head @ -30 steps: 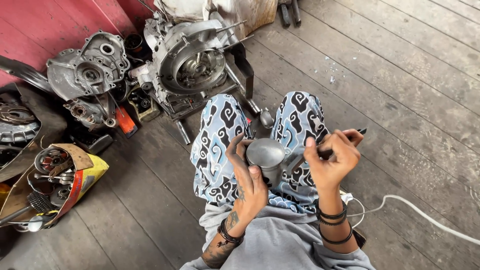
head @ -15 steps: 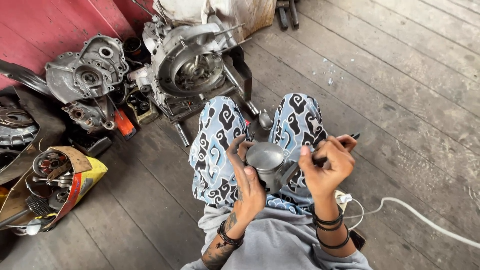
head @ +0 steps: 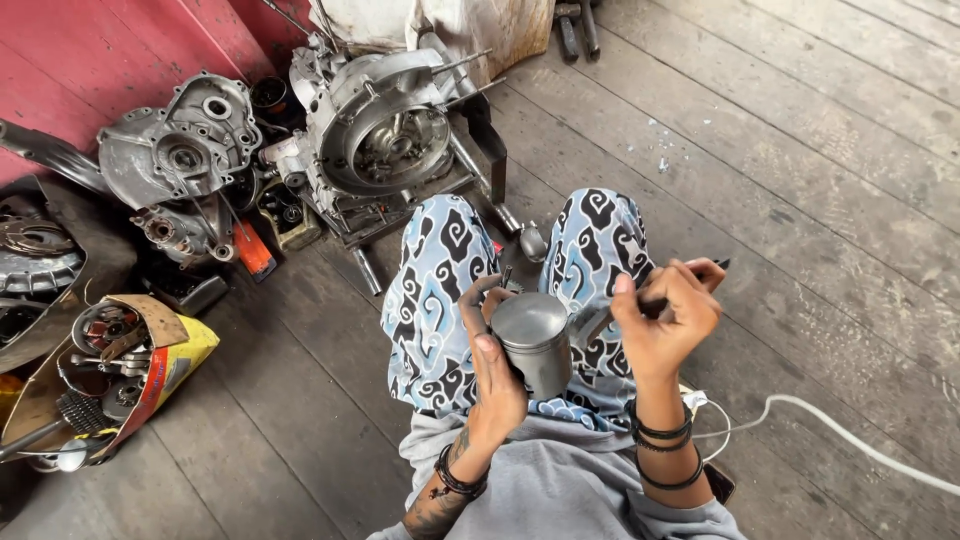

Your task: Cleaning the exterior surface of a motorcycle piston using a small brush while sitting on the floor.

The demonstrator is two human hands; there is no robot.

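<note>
The grey metal piston (head: 533,340), a short dull cylinder, sits over the person's lap, gripped by the left hand (head: 495,370). The right hand (head: 662,315), fist closed on a thin dark tool (head: 700,277), has drawn nearer, working its side.

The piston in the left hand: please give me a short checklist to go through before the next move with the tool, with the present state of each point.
1. The left hand wraps the grey metal piston firmly: ok.
2. Piston crown faces up and is in plain sight: ok.
3. The right hand grips the thin dark tool: ok.
4. Tool tip touches the piston side: cannot tell, the tip is hidden behind the piston and fingers.
5. The piston is held over the lap, above the patterned trousers, not over the floor boards: ok.
6. White cable lies clear of both hands: ok.
</note>
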